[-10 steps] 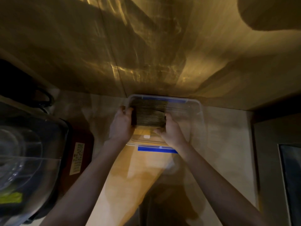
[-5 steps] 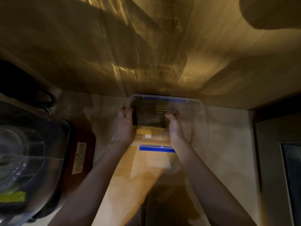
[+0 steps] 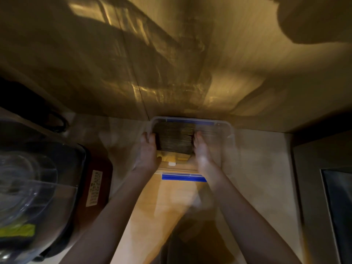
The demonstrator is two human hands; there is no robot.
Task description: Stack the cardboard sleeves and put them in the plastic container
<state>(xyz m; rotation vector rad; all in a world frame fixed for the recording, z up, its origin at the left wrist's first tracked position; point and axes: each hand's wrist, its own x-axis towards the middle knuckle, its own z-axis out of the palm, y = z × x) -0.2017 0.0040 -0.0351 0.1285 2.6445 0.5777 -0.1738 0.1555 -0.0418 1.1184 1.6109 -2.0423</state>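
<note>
A pale bench runs away from the camera to a wood-grain wall panel lit in dim amber light, with blurred shadows across it. At the left edge sits a large dark appliance with a clear domed lid, a white label on its reddish side. On the right a dark framed surface stands at the bench edge. Against the wall panel, at the far end of the bench, lies a clear plastic container with blue clips at its near and far rims. Inside its left part stands a stack of cardboard sleeves, its ribbed edges facing up. The left hand lies flat against the stack's left side, fingers over the container's left rim. The right hand presses against the stack's right side, fingers pointing toward the wall. The stack is squeezed between both palms, so both hands grip it from opposite sides. The frame is blurred, and I cannot tell whether the stack touches the container floor.
</note>
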